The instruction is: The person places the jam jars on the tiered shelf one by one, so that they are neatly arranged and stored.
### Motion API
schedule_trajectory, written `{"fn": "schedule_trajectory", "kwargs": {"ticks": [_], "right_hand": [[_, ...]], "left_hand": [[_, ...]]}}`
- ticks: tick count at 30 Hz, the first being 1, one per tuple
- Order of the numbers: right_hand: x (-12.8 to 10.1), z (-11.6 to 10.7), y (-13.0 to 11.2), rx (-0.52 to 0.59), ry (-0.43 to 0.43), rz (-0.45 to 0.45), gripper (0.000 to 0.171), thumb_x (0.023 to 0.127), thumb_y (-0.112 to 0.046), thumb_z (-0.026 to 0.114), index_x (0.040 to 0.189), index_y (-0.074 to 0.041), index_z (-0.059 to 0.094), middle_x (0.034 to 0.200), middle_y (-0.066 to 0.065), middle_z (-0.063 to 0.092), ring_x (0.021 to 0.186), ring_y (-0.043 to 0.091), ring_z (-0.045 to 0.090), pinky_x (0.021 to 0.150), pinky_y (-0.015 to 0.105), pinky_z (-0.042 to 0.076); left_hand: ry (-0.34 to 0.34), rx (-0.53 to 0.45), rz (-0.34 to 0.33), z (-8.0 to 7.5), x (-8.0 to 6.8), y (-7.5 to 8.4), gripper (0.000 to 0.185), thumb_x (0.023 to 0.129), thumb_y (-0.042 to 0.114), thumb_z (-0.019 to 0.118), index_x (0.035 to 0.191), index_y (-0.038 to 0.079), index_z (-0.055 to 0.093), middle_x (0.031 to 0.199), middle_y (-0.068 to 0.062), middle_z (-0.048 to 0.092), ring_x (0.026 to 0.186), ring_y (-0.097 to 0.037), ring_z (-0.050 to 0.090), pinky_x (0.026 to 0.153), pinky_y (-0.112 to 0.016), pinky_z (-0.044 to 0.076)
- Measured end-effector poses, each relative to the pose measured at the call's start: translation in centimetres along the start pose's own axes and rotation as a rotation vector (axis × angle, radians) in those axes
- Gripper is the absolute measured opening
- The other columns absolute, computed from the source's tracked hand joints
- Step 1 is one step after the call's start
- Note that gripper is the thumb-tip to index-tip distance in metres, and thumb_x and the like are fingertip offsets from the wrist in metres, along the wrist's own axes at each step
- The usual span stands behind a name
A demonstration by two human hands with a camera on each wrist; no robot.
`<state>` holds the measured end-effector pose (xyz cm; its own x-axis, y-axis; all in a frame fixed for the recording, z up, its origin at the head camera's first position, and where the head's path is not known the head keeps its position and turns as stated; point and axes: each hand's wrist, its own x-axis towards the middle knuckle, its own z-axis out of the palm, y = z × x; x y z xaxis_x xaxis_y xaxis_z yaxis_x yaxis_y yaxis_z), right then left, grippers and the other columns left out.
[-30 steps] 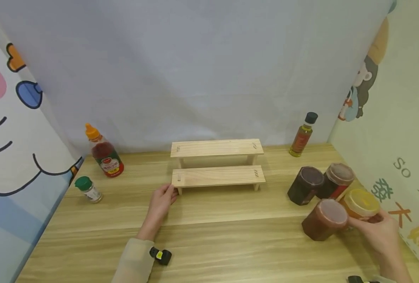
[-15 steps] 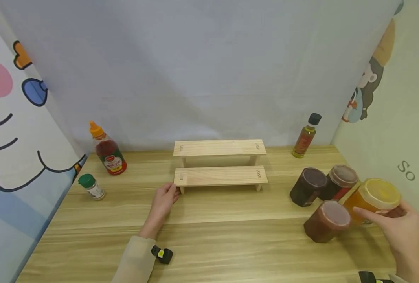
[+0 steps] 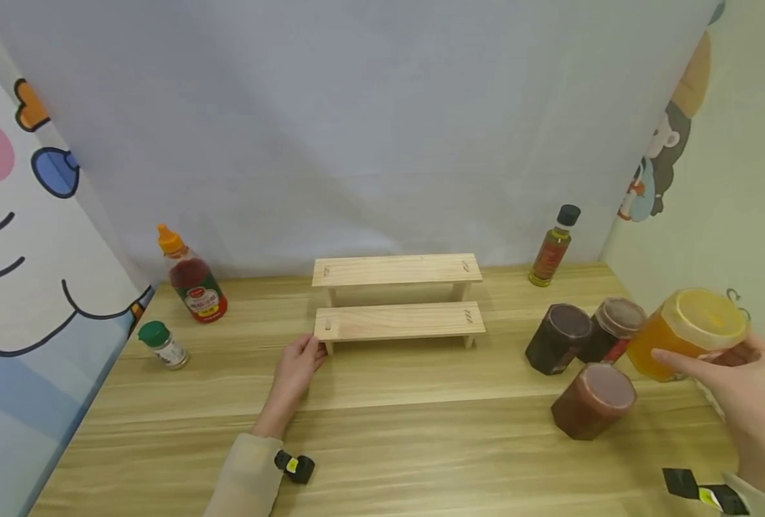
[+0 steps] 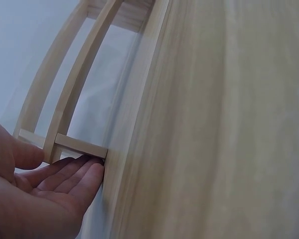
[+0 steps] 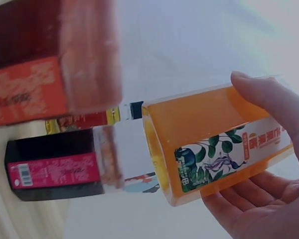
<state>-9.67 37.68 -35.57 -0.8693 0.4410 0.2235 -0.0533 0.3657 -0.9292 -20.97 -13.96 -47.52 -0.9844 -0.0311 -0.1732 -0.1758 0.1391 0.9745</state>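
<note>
The right hand [image 3: 753,388] is gripping the orange jar [image 3: 682,334], fingers curled round it, holding it tilted above the tabletop [image 3: 421,431]; the wooden rack [image 3: 398,319] is lying well to its left, where the left hand's [image 3: 298,366] relaxed fingers are touching the rack's near end.

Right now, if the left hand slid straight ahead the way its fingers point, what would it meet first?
The left hand already has its fingertips at the left leg of the two-tier wooden rack, so the rack's leg is the first thing met; depth beyond is unclear.
</note>
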Motion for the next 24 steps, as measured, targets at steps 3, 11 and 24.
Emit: {"fn": "schedule_trajectory", "kwargs": {"ticks": [3,11,24], "right_hand": [[-0.1,0.4,-0.8,-0.053,-0.007,0.01,0.07,0.068,-0.004,0.083,0.131,-0.016,0.054,0.11,-0.012,0.06,0.093,-0.004,0.056,0.066,0.004,0.048],[-0.9,2.2,-3.2,0.005,-0.059,-0.079,0.069,0.067,0.002,0.082,0.129,-0.011,0.056,0.112,-0.007,0.063,0.09,0.001,0.061,0.066,0.008,0.051],[-0.6,7.6,-5.7,0.118,-0.275,-0.055,0.064,0.068,-0.002,0.082,0.126,-0.011,0.056,0.109,-0.007,0.065,0.089,0.006,0.062,0.061,0.016,0.054]], "left_hand": [[-0.001,-0.002,0.001,0.0,0.0,0.0,0.044,0.103,0.021,0.034,0.135,-0.01,0.04,0.132,-0.027,0.049,0.122,-0.033,0.051,0.099,-0.036,0.047],[-0.011,-0.01,-0.008,0.1,0.1,-0.1,0.044,0.103,0.02,0.035,0.135,-0.01,0.04,0.132,-0.027,0.049,0.122,-0.034,0.05,0.1,-0.037,0.046],[-0.002,0.0,-0.01,-0.1,-0.2,0.1,0.043,0.103,0.021,0.034,0.134,-0.009,0.041,0.133,-0.027,0.049,0.123,-0.033,0.05,0.1,-0.036,0.046]]}}
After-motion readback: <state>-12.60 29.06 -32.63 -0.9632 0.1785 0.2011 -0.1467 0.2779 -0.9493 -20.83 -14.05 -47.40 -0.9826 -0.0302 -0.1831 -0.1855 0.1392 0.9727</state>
